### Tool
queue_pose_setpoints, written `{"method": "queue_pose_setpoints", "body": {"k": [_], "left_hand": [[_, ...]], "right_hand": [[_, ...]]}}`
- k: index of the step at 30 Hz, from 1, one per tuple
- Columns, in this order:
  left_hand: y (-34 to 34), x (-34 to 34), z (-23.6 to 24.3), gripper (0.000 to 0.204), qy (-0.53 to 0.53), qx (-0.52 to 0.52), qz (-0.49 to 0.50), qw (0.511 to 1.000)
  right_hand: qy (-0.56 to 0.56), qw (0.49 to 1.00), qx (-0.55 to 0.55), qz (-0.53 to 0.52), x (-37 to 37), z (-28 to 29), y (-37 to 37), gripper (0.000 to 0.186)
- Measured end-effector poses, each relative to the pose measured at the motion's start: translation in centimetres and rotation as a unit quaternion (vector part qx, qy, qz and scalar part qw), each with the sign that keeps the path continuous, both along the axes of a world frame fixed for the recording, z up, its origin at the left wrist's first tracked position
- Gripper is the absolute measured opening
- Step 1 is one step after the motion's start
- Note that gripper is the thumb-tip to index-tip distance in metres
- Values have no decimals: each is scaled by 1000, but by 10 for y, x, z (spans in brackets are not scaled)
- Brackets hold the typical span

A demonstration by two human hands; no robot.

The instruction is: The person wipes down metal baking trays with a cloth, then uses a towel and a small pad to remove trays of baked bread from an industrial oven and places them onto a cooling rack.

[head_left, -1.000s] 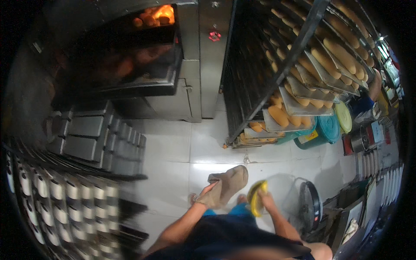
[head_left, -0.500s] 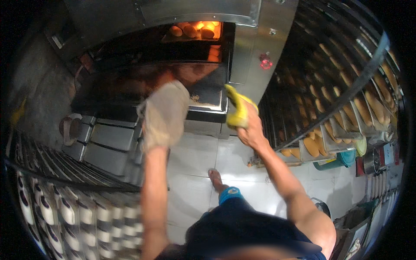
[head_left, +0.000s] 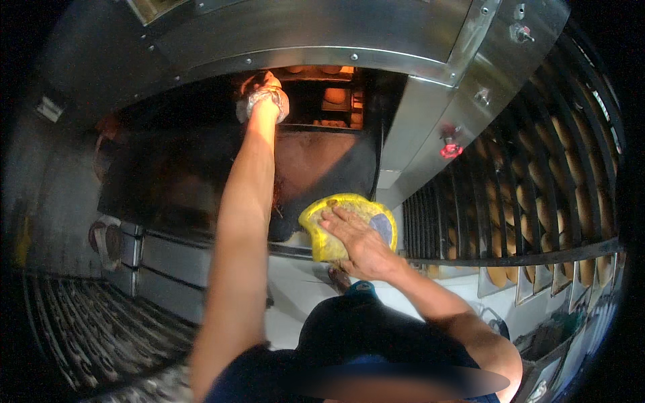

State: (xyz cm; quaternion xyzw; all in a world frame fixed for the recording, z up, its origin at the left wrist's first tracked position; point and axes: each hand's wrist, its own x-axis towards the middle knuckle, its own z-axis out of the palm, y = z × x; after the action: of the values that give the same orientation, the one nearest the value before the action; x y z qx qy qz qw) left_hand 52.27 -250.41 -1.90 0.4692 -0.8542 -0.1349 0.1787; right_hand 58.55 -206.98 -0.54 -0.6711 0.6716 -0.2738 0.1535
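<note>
My left hand (head_left: 265, 101), in a pale cloth mitt, reaches through the oven mouth at the end of an outstretched arm. Its fingers are hard to make out in the orange glow, and what it touches is unclear. Close by on its right, a brown loaf (head_left: 336, 99) shows inside the oven. My right hand (head_left: 356, 242) holds a yellow-edged pad (head_left: 329, 247) over the front edge of the dark oven shelf (head_left: 322, 154). The fingers lie along the pad's top; the thumb is hidden.
A metal oven front (head_left: 322, 30) curves across the top, with a red valve knob (head_left: 451, 150) on its right side. Racks of long loaves (head_left: 524, 195) stand to the right. Another slatted rack (head_left: 101, 336) stands at lower left. The pale floor (head_left: 292, 295) shows beneath.
My left hand has moved forward from above the shelf into the oven. My right hand has come left and lower with the pad, now spread flat. The view has shifted nearer the oven.
</note>
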Motion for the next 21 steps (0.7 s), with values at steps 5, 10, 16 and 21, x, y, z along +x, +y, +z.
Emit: {"method": "queue_pose_setpoints", "body": {"k": [5,10,16,21], "left_hand": [[-51,-4,-43,36,-184,-230,-41,955],[7,-26,2,37,-123,-95,-105,982],[-1,65,-15,41,243,191,-31,950],[56,144,-19,46,516,464,-53,718]], "right_hand": [[-37,999,-20,24,8,9,-5,77],[-110,988,-104,-13,-12,-6,4,66],[-130,934,-273,-190,-77,119,35,36],[125,827,-474,-277,-159,265,64,32]]}}
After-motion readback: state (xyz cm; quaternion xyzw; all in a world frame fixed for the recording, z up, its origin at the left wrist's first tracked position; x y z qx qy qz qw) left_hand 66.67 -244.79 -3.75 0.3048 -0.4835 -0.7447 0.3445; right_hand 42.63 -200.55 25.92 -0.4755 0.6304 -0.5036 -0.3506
